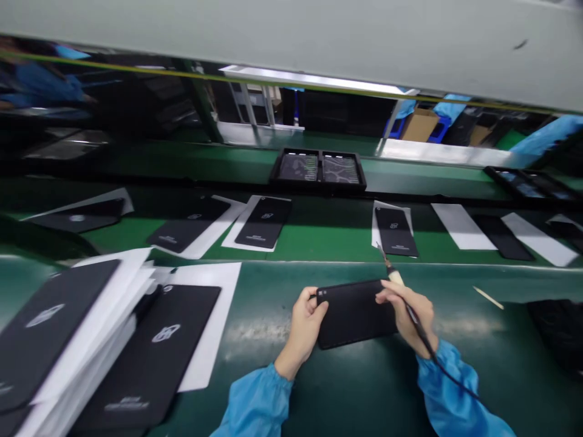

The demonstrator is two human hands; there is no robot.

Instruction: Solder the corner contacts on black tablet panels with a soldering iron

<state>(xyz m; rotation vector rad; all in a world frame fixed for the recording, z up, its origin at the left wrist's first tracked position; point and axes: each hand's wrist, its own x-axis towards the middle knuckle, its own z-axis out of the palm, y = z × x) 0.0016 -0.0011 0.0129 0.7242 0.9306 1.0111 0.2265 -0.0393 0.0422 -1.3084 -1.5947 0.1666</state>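
Observation:
My left hand (301, 325) is closed on the left end of a black tablet back cover (355, 317), thumb on top. The cover is held slightly tilted over the green bench, and a small cutout shows at its upper left corner. In my right hand (413, 315) is a soldering iron (394, 275), gripped like a pen. Its tip points up and away from the cover, and its cord trails down along my right sleeve. The fingers of my right hand are at the cover's right end; whether they press on it I cannot tell.
To the left lies a stack of black covers (50, 328) with white sheets between them. Beyond the bench edge, more covers (264, 221) rest on a green belt (328, 233). A black tray (319, 184) stands farther back. At right lies a thin pale stick (488, 297).

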